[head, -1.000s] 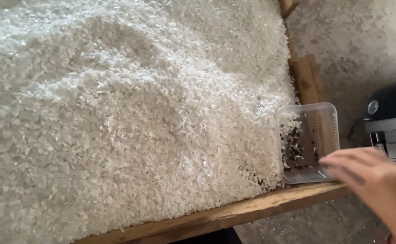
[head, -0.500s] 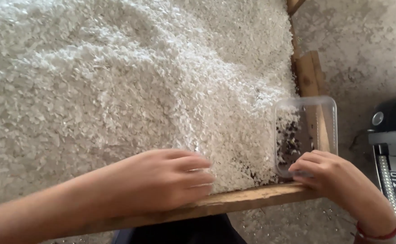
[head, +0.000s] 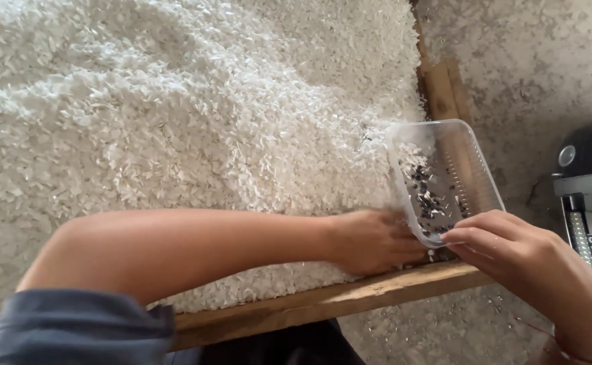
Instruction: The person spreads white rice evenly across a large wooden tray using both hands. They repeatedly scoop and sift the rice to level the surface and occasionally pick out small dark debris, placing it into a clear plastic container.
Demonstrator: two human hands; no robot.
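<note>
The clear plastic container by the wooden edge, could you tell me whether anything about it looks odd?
The clear plastic container is tilted at the grain bed's corner, held by the right hand; dark specks lie inside it, unlike the surrounding white grains.

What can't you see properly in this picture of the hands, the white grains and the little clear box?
- Head view: the left hand has its fingertips hidden behind the clear plastic container.
- The dark specks inside are too small to identify.
- The right hand covers the container's near corner, so its grip is unclear.
- The wooden frame runs under the arm and the white grains.
- The grey machine is cut off by the right edge.
</note>
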